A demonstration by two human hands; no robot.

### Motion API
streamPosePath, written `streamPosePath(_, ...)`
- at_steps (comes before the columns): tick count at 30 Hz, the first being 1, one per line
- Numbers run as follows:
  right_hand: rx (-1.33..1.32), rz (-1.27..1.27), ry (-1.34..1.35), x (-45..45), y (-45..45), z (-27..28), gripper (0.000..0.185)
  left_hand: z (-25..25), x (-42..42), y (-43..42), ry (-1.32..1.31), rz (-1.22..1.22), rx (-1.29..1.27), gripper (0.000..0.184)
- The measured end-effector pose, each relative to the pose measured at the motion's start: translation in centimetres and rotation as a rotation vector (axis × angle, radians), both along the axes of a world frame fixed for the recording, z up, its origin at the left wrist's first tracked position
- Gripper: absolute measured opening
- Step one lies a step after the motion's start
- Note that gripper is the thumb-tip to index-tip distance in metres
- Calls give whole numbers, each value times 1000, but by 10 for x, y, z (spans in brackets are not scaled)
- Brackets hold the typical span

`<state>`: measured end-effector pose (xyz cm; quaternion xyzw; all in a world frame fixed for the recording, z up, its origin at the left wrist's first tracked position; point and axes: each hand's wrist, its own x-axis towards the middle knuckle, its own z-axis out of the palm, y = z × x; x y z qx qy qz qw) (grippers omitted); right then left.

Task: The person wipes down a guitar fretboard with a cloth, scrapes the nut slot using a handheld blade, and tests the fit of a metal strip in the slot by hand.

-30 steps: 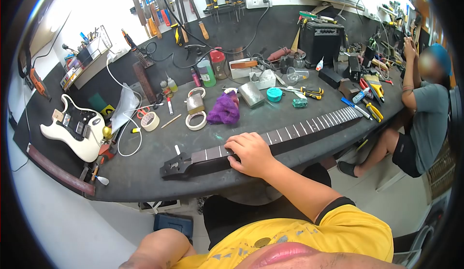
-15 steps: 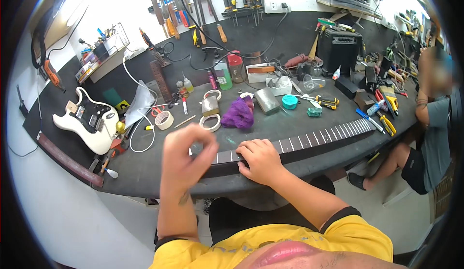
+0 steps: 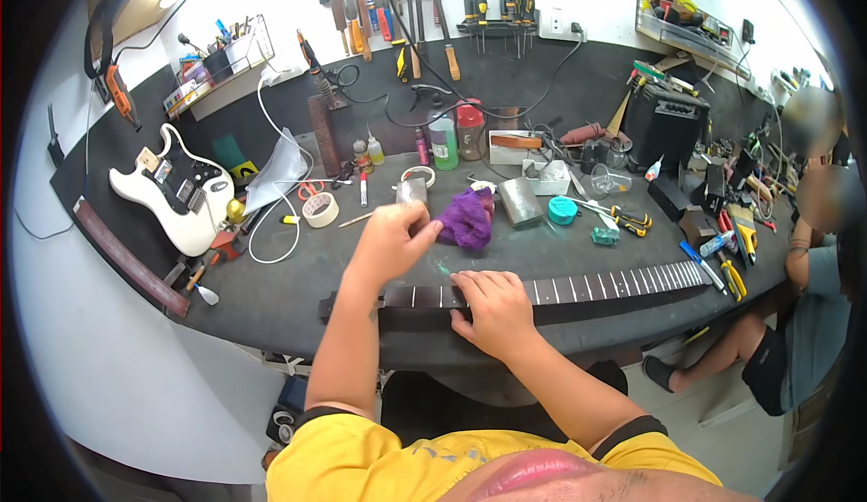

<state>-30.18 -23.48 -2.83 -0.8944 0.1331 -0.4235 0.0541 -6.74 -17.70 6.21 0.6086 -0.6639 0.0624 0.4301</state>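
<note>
A guitar neck (image 3: 578,290) with a dark fretboard and pale frets lies along the front of the bench. My right hand (image 3: 497,311) grips its left part, fingers across the fretboard and thumb at the near edge. My left hand (image 3: 393,238) is raised beyond the neck with curled fingers. Its thumb reaches the left edge of a crumpled purple cloth (image 3: 465,218); whether anything is pinched cannot be seen. Just behind the left hand's fingers stands a grey metal block (image 3: 412,189), partly covered. Another metal block (image 3: 520,202) sits right of the cloth.
A white guitar body (image 3: 185,195) leans at the left. Masking tape (image 3: 320,210), a teal tin (image 3: 562,210), bottles (image 3: 442,141) and a black amplifier (image 3: 666,121) stand on the bench. Pliers (image 3: 732,278) lie at the right, near a seated person (image 3: 817,294).
My left hand has moved from above the neck's left end, away from me to the purple cloth. My right hand keeps its grip on the neck. The camera view has shifted.
</note>
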Motion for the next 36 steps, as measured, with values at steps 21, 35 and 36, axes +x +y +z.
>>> streamPosePath(21, 63, -111, 21, 34, -16, -10, 53, -17, 33, -6, -65, 164, 24, 30)
streamPosePath(35, 88, -59, -14, 21, -36, -2, 48, -21, 41, -8, 150, -364, 757, 80)
streamPosePath(36, 199, 1, 42, 8, -38, 15, 40, -22, 39, -8, 99, -337, 736, 80)
